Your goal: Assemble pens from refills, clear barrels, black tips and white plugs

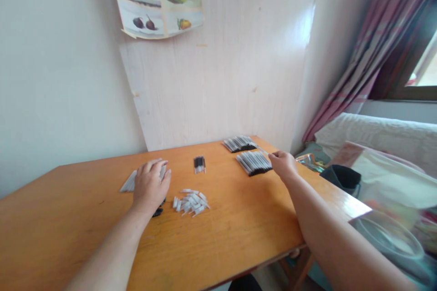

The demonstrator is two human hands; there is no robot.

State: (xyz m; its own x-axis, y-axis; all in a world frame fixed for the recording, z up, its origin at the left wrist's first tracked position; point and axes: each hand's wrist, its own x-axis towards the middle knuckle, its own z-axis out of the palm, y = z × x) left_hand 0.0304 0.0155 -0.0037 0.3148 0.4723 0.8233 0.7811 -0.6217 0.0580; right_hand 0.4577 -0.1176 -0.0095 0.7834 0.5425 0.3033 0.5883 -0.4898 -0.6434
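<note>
My left hand (152, 186) is low over the left of the table, fingers curved and thumb apart. It partly covers a row of clear pen barrels (127, 183) and some small black pieces (157, 212), perhaps pen caps. Out at the right, the fingers of my right hand (284, 164) pinch one end of a thin, pale pen (261, 149). That pen points toward the far bundle of clear pens with black ends (239, 143). A second such bundle (254, 163) lies just left of my right hand.
White pen tips (191, 202) form a loose pile at the table's middle. Behind them lie several dark refills (199, 164). The wooden table (225, 218) meets the wall at its back. Off its right edge are a dark container (341, 179) and a clear plastic tub (385, 236).
</note>
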